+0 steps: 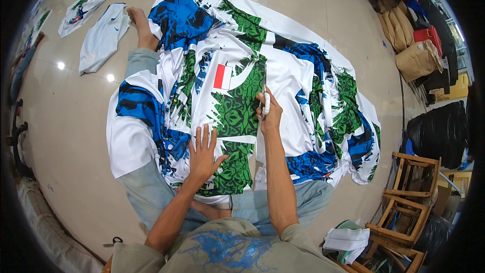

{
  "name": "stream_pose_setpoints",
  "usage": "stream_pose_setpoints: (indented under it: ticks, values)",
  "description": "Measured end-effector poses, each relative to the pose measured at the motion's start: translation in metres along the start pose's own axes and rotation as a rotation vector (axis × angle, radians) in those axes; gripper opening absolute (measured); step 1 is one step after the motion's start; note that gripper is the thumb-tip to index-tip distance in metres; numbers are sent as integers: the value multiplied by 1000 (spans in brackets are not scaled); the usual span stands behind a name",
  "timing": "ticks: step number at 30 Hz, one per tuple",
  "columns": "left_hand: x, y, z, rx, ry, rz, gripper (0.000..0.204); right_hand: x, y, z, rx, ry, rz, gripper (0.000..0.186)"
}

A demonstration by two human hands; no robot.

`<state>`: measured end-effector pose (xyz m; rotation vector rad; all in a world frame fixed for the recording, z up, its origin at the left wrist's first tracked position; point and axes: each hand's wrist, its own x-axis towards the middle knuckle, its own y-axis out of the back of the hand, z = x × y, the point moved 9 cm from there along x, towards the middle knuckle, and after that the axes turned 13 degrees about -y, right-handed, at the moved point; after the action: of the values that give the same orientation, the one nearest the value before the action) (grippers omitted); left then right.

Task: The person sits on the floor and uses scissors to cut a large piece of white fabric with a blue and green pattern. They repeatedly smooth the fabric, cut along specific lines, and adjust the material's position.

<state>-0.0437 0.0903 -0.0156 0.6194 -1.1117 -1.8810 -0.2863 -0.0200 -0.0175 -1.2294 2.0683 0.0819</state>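
Green-patterned cloth (237, 111) lies face up in front of the seated person, part of a larger heap of white, blue and black printed fabric (182, 17) that spreads over the legs and onto the tiled floor (65, 136). A small red-and-white patch (222, 77) sits on its upper left part.

The left hand (203, 159) rests palm down on the lower left of this cloth, its fingers spread and pinching nothing; it seems placed there to keep the layer flat and stop it from sliding. The right hand (269, 110) is closed around the pale handles of a pair of scissors (267, 104), which point away from the body, probably so that the blades can follow the long edge where green meets white. How far the blades are parted cannot be told, since they are thin and partly lost against the print.

The green-patterned cloth lies just left of the scissors and mostly ahead of the left hand, so it runs between the two hands; plain white fabric (290, 98) lies just right of the scissors. The bunched folds lie to either side, which likely leaves the middle smooth. Another pair of scissors (116, 241), dark-handled, lies on the floor at the lower left, well apart from both hands.
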Motion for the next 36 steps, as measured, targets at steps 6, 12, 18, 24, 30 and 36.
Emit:
stream_pose_setpoints:
  ticks: [6,12,18,24,30,36]
  values:
    - [0,0,0,-4,-4,0,97,10,-1,3,-23,23,-23,62]
    - [0,0,2,-37,-11,-2,97,13,2,2,-56,32,-93,57]
    - [36,32,3,60,-168,129,98,-46,27,4,-101,45,-59,54]
    - [101,18,-70,186,-197,32,119,-64,68,-43,-937,591,219,63]
    - [55,6,-64,159,-57,-75,127,-122,95,-31,-1240,745,143,61]
    - [-77,1,-43,126,80,-245,116,-234,141,22,-1255,348,50,59]
